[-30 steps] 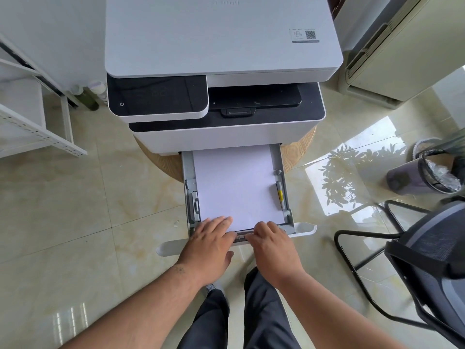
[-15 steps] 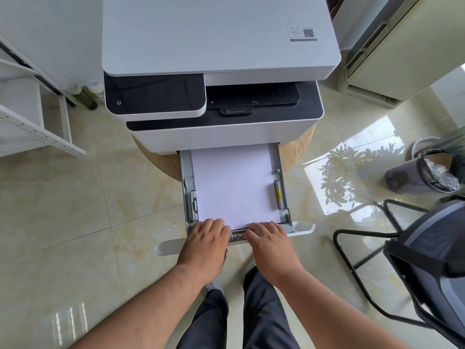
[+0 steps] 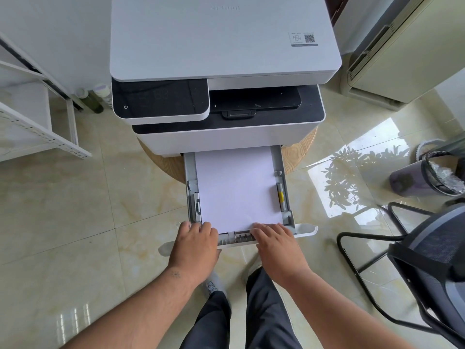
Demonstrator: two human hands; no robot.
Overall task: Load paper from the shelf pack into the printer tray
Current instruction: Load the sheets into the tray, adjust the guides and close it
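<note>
A white and black printer (image 3: 221,61) stands on a round wooden stool. Its grey paper tray (image 3: 285,197) is pulled out toward me, with a flat stack of white paper (image 3: 236,187) lying in it. My left hand (image 3: 195,248) rests palm down on the tray's front left, fingers over the front edge near the paper's corner. My right hand (image 3: 278,248) lies on the front edge at the right, fingers touching the paper's near edge. Both hands press on the tray front; neither grips anything. The shelf pack is out of sight.
A white metal shelf (image 3: 37,122) stands at the left. At the right are a black mesh chair (image 3: 427,268), a lined waste bin (image 3: 440,176) and a cream floor-standing unit (image 3: 392,54). My legs and shoes show below the tray on the glossy tiled floor.
The tray has slid a little way into the printer. My hands have moved apart along its front edge, the left one shifting off the paper toward the left corner.
</note>
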